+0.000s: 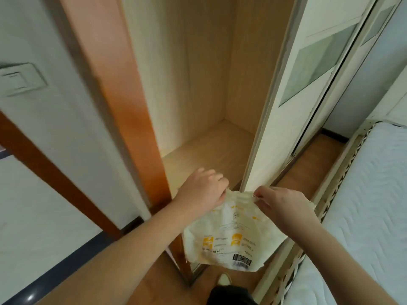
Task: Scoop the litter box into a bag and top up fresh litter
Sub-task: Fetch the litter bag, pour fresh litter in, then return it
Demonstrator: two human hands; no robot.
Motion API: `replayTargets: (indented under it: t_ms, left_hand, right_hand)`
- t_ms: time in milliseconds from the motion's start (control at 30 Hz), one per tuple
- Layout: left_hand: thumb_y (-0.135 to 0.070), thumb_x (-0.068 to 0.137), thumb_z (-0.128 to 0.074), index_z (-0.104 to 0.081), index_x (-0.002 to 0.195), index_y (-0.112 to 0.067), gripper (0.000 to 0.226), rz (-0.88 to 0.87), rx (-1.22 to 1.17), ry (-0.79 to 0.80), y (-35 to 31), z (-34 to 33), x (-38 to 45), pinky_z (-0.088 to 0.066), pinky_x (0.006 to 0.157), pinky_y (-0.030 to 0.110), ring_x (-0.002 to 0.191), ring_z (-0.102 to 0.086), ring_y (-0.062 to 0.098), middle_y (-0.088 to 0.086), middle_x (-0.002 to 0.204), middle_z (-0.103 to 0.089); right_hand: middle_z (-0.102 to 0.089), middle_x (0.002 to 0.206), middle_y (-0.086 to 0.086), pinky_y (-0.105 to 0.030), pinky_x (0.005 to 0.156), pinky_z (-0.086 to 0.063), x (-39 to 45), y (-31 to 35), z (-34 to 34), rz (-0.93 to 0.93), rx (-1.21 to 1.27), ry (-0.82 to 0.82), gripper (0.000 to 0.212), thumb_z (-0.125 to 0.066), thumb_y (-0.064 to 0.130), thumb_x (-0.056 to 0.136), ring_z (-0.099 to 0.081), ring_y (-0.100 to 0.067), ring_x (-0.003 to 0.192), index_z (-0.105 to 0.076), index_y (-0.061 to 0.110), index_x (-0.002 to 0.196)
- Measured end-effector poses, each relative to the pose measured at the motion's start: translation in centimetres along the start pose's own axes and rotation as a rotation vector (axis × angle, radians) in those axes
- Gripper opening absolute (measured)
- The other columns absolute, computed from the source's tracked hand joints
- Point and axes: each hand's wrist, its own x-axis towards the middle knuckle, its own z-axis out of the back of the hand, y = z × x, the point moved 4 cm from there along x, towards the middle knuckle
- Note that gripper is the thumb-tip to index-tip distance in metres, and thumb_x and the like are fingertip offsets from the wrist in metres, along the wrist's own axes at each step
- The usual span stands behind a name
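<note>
Bag [233, 234]: pale plastic with yellow and black print, probably the litter bag; hangs in the air in front of the open wardrobe [204, 89], above the wooden floor [158, 282].
Long axis: roughly vertical, top edge up between the two hands, barcode end down and toward the body.
Left hand [203, 189]: fingers curled over the bag's upper left corner, pinching the plastic there.
Right hand [279, 202]: thumb and fingers pinching the crumpled top edge at the right; a scrap of plastic shows past the knuckles.
Bag relative to hands: directly below and between them, touching both; neither hand nearer, each on its own end of the top edge.
Key relation: hands near each other along the top edge, so pulling them apart sideways would probably spread or tear open the mouth.
Fill: looks slack and rather flat; contents cannot be told.
Litter box: not in view, nor any scoop.
Surroundings: sliding door [293, 95] at right of the wardrobe opening, white mattress [365, 205] at far right, light switch [21, 79] on the wall at left.
Stage, as a judgement: early, bag only being readied.
</note>
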Motion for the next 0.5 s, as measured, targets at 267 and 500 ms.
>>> replayTargets:
  t_ms: [267, 500]
  left_hand:
    - [-0.014, 0.073, -0.076, -0.059, 0.073, -0.026, 0.021, 0.430, 0.005, -0.006, 3.0, -4.6, 7.0, -0.038, 0.076, 0.037, 0.072, -0.055, 0.018, -0.010, 0.069, -0.058]
    - [-0.017, 0.077, -0.071, -0.065, 0.107, -0.021, 0.031, 0.717, -0.015, -0.023, 5.3, -6.9, 7.4, -0.037, 0.102, 0.054, 0.119, -0.052, 0.029, 0.005, 0.122, -0.059]
  right_hand:
    - [-0.058, 0.058, 0.009, -0.031, 0.035, -0.046, 7.8, -5.6, -3.9, 0.037, 0.092, 0.002, 0.010, -0.071, 0.024, 0.079, -0.055, -0.015, 0.045, -0.062, 0.020, 0.078]
    - [-0.056, 0.055, 0.004, -0.032, 0.035, -0.046, 14.7, -5.7, -7.9, 0.059, 0.144, -0.017, 0.011, -0.068, 0.023, 0.083, -0.053, -0.018, 0.042, -0.063, 0.016, 0.078]
